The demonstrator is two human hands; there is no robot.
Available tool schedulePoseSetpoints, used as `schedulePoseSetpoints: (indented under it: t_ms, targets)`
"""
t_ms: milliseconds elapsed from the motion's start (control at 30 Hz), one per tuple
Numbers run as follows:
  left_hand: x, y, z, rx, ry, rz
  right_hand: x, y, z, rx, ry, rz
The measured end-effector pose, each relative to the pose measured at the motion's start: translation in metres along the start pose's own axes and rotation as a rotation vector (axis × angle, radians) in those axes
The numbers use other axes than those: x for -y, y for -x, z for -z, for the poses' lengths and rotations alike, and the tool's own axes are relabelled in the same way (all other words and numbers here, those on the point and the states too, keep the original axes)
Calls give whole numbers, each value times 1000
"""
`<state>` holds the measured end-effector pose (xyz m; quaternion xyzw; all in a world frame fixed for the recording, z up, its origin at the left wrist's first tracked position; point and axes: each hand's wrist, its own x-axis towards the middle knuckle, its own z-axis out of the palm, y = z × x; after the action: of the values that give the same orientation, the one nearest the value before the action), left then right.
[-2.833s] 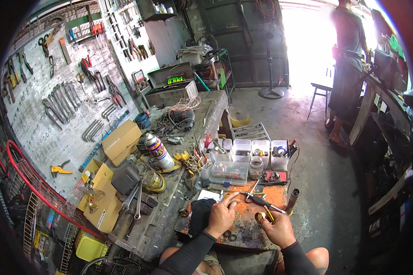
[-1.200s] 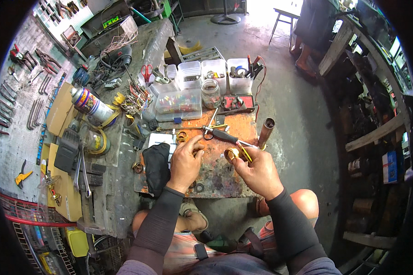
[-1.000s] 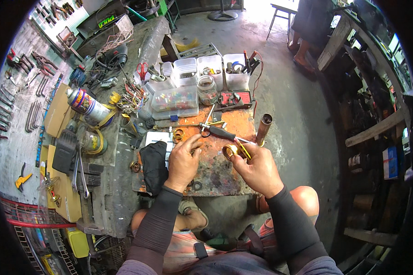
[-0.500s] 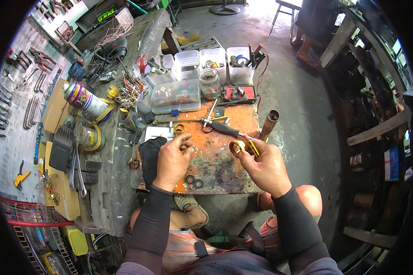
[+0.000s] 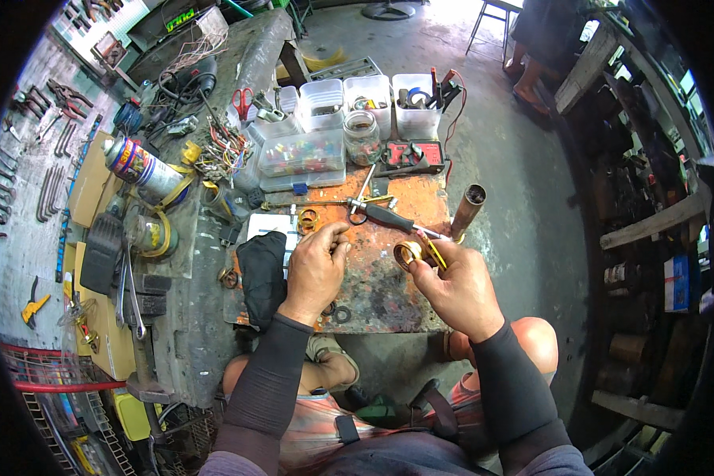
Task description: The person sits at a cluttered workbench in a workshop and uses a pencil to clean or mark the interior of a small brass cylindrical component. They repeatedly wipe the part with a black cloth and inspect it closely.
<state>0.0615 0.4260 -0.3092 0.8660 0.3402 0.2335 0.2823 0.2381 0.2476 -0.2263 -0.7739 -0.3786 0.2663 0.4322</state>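
Observation:
My right hand point(image 5: 456, 285) holds a brass ring point(image 5: 405, 252) between thumb and fingers. A thin yellow-and-black stick, like a pencil point(image 5: 433, 253), sticks up from the same grip. My left hand point(image 5: 317, 266) is over the orange worktop, fingers curled in and thumb close to them; I cannot make out anything in it. Beyond it stand more brass rings point(image 5: 308, 220). A black-handled screwdriver point(image 5: 393, 220) lies ahead of both hands. Two dark rubber rings point(image 5: 342, 314) lie beside my left wrist, one partly hidden by it. A black cloth point(image 5: 263, 279) is left of that hand.
Clear plastic bins point(image 5: 321, 113), a lidded parts case point(image 5: 301, 159), a glass jar point(image 5: 362, 139) and a red tool case point(image 5: 411, 156) line the far side. A metal tube point(image 5: 468, 210) stands at the right edge. A spray can point(image 5: 143, 168) is left. Another person's leg point(image 5: 530, 86) shows far right.
My left hand has moved right and slightly forward, now partly covering the rubber rings. The right hand stays almost still with the brass ring, which has tilted slightly.

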Motion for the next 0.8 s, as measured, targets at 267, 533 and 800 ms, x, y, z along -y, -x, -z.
schedulePoseSetpoints:
  t_ms: [267,533,800]
  targets:
    - [3,-1,0,-17,173,106,-7,0,4,28,-26,25]
    - [0,0,0,-27,-190,-21,1,0,6,13,-13,12]
    - [-4,10,4,59,4,-37,-7,0,6,-1,-41,69]
